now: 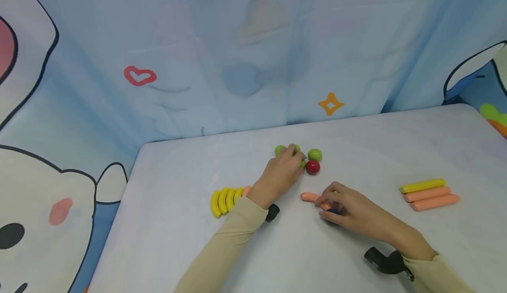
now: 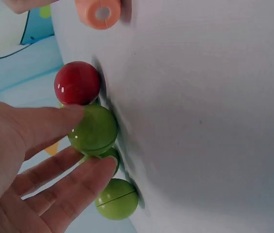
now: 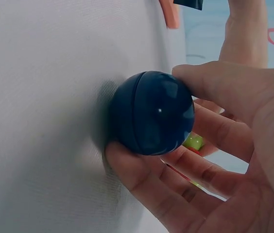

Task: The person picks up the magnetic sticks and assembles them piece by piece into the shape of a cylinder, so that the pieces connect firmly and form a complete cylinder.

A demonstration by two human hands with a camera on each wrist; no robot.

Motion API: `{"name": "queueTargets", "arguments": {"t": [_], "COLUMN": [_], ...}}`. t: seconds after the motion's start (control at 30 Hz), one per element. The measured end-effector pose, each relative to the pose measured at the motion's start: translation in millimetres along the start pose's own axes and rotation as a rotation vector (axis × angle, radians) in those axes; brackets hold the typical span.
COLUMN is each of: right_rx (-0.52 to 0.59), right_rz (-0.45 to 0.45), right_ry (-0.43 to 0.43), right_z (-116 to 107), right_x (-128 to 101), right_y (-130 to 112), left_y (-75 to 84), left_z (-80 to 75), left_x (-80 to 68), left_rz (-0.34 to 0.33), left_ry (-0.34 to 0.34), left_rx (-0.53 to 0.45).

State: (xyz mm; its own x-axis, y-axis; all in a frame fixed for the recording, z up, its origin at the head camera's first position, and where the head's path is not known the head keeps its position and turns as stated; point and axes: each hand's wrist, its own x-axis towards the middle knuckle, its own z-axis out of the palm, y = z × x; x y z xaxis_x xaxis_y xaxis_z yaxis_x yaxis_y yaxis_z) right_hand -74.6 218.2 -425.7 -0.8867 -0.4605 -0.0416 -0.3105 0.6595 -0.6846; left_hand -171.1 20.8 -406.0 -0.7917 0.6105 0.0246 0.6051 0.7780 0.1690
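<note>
My left hand reaches to the cluster of balls at the back of the table. Its thumb and fingertips pinch a glossy green ball, with a red ball right beside it. More green balls lie around these fingers, some partly hidden by them. Nearer the front, my right hand holds a dark blue ball between thumb and fingers, low over the tabletop. In the head view the fingers cover most of that ball. A curved salmon-coloured stick lies by the right fingertips, partly hidden behind them.
Several yellow banana-shaped pieces stand in a row at left, with a salmon piece at its end, partly behind the left wrist. On the right lie a yellow stick and two salmon sticks. A patterned blue curtain hangs behind the table.
</note>
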Motion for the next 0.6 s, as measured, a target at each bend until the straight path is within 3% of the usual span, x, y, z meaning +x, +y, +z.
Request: {"name": "queueTargets", "arguments": {"t": [0.13,0.4,0.6], "right_rx": [0.004,-0.015,-0.023], "right_rz": [0.008,0.020,0.030], "right_ry": [-0.004,-0.007,-0.003], "right_z": [-1,-4,-5], "right_x": [-1,0,-2], "right_y": [1,4,5], "left_y": [1.3,-8.8,-10.9], "left_z": [-0.5,-1.5,-2.7], "left_x": [-5.3,-29.1,-45.2], "left_rz": [-0.026,-0.049,-0.058], "left_ry": [-0.014,-0.002,-0.077], "left_rx": [-0.050,-0.265,-0.327]}}
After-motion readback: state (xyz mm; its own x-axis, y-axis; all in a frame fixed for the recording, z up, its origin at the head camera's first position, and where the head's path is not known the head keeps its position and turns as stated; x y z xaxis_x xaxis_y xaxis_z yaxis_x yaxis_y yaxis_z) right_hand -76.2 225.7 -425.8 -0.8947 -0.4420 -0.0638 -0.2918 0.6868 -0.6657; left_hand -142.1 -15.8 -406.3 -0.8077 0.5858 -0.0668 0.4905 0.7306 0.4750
